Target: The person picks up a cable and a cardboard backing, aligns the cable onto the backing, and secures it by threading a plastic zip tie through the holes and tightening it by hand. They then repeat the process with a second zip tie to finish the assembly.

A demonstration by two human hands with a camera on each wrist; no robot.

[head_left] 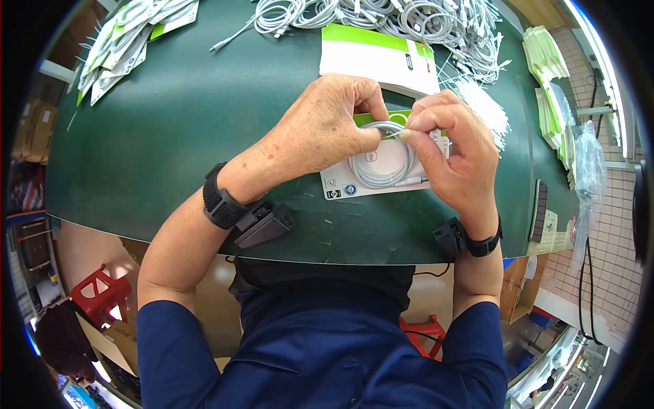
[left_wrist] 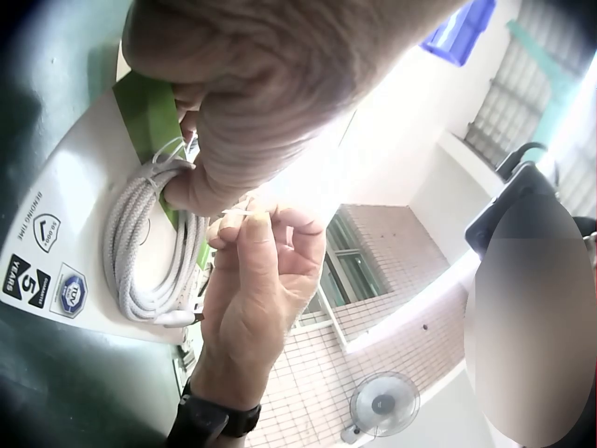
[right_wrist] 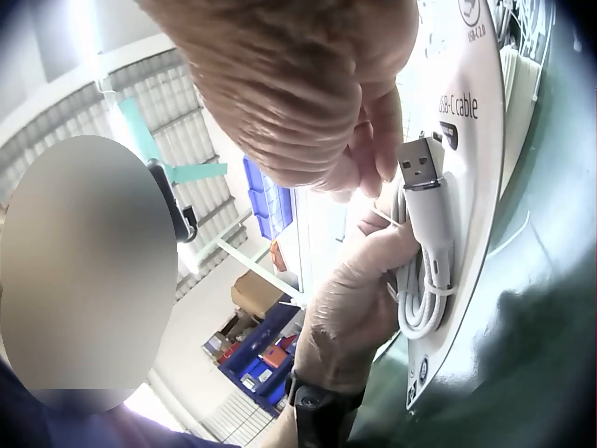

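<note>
On the green table (head_left: 170, 136), near its front edge, lies a white card (head_left: 340, 183) with a coiled cable (head_left: 383, 163) laid on it. At far left a heap of finished cards (head_left: 129, 34) sits well apart from the work. The left hand (head_left: 320, 129) comes over the coil's top, its fingers curled and pinching the turns together against the card; the left wrist view shows the thumb pressed into the coil (left_wrist: 140, 243) with a thin tie beside it. Just to the right, the right hand (head_left: 453, 153) pinches something fine between thumb and forefinger at the same spot, touching the left fingertips; it looks like a thin white tie, though it is too small to be sure. The right wrist view shows the USB plug (right_wrist: 422, 166) lying on the card, free of both hands. Beyond the hands lie a spare card (head_left: 381, 58), a pile of loose cables (head_left: 409, 20) and a scatter of ties (head_left: 484, 102).

I judge the step in hand to be binding the coil to the card. The next move calls for a steady pinch on the turns while the tie is drawn snug.
</note>
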